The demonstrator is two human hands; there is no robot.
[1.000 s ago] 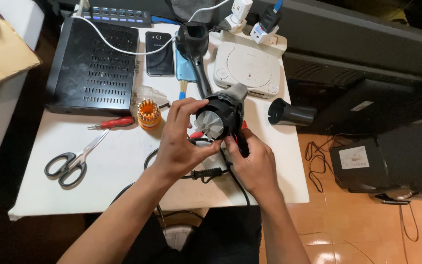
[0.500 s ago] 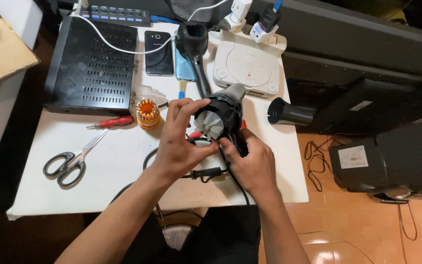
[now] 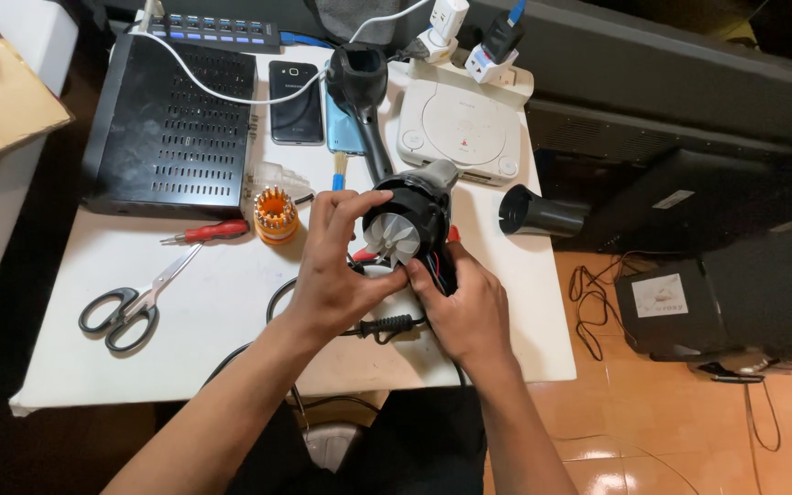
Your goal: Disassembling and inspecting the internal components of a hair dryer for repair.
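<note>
Black plastic motor housing (image 3: pixel 419 220) with a pale fan (image 3: pixel 394 240) facing up sits gripped between both hands over the table's (image 3: pixel 185 348) front edge, tilted so the blades show. Left hand (image 3: pixel 336 270) curls half-closed around its near side, fingertips (image 3: pixel 366 197) on the rim; right hand (image 3: pixel 465 307) closes underneath, steadying it. Scissors (image 3: pixel 135 298), a screwdriver (image 3: pixel 208 233) and a bit holder (image 3: pixel 276 214) lie toward the left edge.

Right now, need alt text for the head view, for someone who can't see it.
Both hands, left hand and right hand, hold an opened black hair dryer body with its grey fan exposed, above a white table. On the table lie scissors, a red screwdriver, an orange bit holder, a black vented box and a detached black nozzle.
</note>
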